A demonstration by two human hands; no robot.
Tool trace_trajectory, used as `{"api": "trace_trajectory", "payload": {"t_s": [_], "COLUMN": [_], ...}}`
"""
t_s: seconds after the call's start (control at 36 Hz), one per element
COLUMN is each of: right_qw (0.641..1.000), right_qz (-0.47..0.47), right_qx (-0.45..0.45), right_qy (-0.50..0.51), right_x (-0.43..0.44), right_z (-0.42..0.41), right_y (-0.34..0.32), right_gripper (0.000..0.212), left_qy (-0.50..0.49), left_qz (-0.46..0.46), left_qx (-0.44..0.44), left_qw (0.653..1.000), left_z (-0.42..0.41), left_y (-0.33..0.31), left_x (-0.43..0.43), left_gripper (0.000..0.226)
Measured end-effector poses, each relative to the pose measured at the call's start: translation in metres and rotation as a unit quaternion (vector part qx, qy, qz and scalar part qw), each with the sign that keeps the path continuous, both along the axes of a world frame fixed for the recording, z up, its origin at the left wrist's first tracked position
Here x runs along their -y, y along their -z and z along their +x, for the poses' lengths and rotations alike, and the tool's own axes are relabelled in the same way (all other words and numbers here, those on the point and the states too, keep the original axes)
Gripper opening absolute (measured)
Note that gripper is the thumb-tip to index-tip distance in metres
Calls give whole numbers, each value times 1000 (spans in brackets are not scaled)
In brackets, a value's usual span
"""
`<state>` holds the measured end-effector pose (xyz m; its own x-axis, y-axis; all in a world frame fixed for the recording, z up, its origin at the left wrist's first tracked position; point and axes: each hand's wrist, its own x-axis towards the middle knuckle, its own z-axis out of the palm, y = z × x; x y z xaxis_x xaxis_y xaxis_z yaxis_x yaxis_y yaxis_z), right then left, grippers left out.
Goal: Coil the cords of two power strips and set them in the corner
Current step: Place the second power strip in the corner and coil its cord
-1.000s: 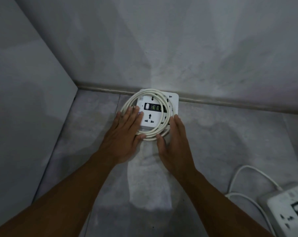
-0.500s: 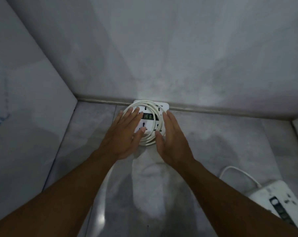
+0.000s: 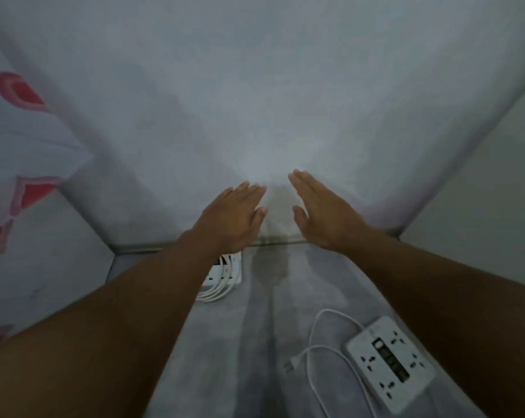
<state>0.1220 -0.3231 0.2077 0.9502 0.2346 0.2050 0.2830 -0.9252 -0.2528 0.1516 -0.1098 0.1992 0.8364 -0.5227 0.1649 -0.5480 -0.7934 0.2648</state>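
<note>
A white square power strip [image 3: 229,271] with its cord coiled [image 3: 216,292] on top lies on the floor against the back wall, partly hidden under my left forearm. My left hand [image 3: 234,217] and my right hand [image 3: 321,211] hover above it, palms flat, fingers extended, holding nothing. A second, longer white power strip [image 3: 389,363] lies at the lower right, its cord [image 3: 318,351] loose in loops and the plug [image 3: 291,365] resting on the floor beside it.
A grey wall [image 3: 255,101] rises ahead, meeting the floor [image 3: 240,351] at a baseboard [image 3: 140,248]. The left wall [image 3: 29,191] carries red painted shapes. A paler wall [image 3: 481,191] stands at the right.
Both hands have lifted off the coiled power strip and risen toward the wall. The view has tilted up and back, bringing the whole second strip into sight.
</note>
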Motion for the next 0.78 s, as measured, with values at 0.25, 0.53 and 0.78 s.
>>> {"api": "trace_trajectory", "payload": {"t_s": [0.25, 0.53, 0.78], "right_qw": [989, 937, 940], "right_qz": [103, 190, 120], "right_qx": [-21, -135, -139], "right_qy": [107, 258, 288], "right_x": [95, 153, 150], "right_z": [-78, -189, -231], "right_y": [60, 198, 266], "right_gripper": [61, 64, 71], "left_qy": [36, 88, 53], "left_qz": [-34, -40, -67], "left_qx": [-80, -236, -251], "left_qw": [996, 967, 964], "left_z": [-52, -144, -180], "left_y": [56, 192, 252], "left_x": [113, 203, 219], "left_gripper": [60, 58, 69]}}
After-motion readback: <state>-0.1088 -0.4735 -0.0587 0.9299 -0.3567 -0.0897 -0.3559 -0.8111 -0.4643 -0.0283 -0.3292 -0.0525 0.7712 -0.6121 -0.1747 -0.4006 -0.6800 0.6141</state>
